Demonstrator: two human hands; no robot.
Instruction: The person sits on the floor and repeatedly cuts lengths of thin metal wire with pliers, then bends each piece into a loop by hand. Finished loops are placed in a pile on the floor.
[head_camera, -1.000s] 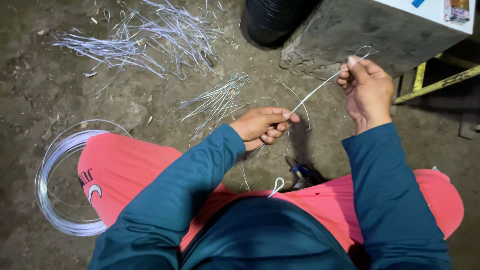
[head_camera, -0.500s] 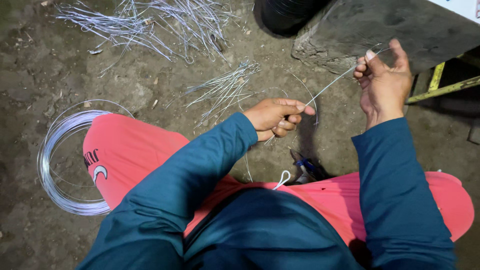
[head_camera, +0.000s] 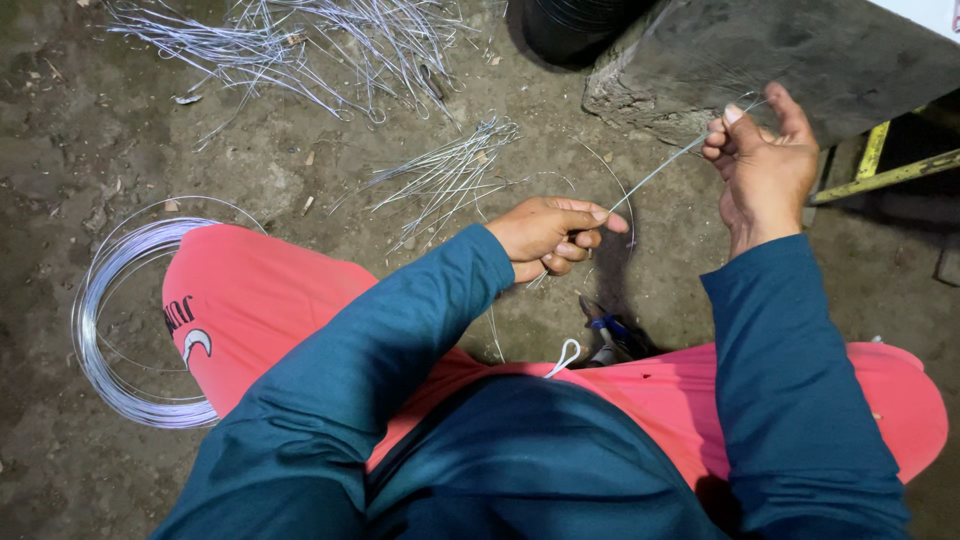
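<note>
Head view: looking straight down at my lap, sitting on the dirt floor in pink shorts and a teal long-sleeve.

Left hand: my left hand is curled nearly closed, thumb and forefinger pinching the low end of a thin wire, just in front of my knee.

Right hand: my right hand is up and off to the side, fingertips clamped on the upper end of that same wire, the rest of the fingers loosely folded.

Wire: runs on a slant between the two hands and looks pretty taut. There's a loose curve of it trailing off near the left hand too.

What changed: a second ago my hands sat closer together and the right one was lower. Now the right has gone up and out toward the concrete block, so the stretch of wire between them is longer and straighter.

What that means: my guess, I'm pulling a length out straight, and it looks about drawn out now.

Around me: big wire coil by my left leg, small bundle of cut pieces in front, bigger scattered pile further out, blue-handled pliers on the ground between my legs, yellow bar off right.
</note>
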